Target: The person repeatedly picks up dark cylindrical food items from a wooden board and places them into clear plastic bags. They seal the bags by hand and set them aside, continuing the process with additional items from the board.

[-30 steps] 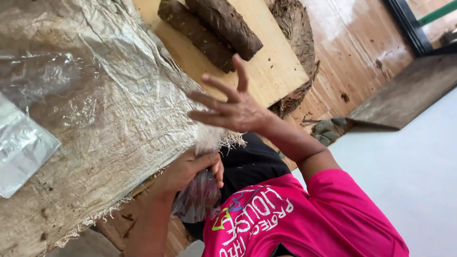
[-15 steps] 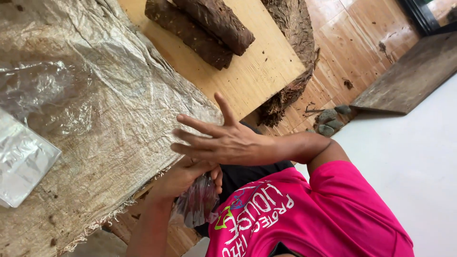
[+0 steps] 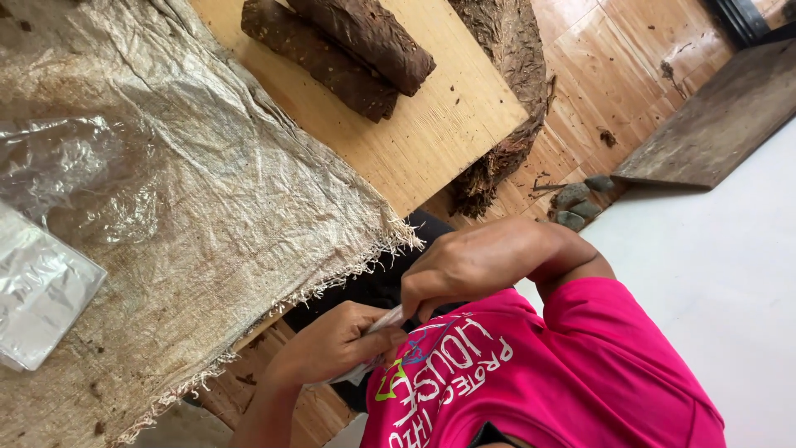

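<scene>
My left hand [image 3: 336,344] is closed around a small clear plastic bag [image 3: 383,320], held below the table edge against my pink shirt [image 3: 531,382]. My right hand [image 3: 456,270] has come down to it, and its fingertips pinch the top of the same bag. Most of the bag is hidden by my fingers. Both hands sit just past the frayed edge of a woven sackcloth [image 3: 232,207] that covers the table.
A light wooden board [image 3: 431,141] carries two dark brown pressed leaf rolls [image 3: 332,58]. A heap of dark dried leaves [image 3: 506,99] lies beyond it. Crumpled clear film [image 3: 75,166] and a silvery packet [image 3: 37,290] rest on the cloth. Stones [image 3: 580,203] and a wooden plank [image 3: 713,124] lie on the floor.
My right hand was spread open above the cloth. It has dropped down off the table edge and closed onto the bag in my left hand.
</scene>
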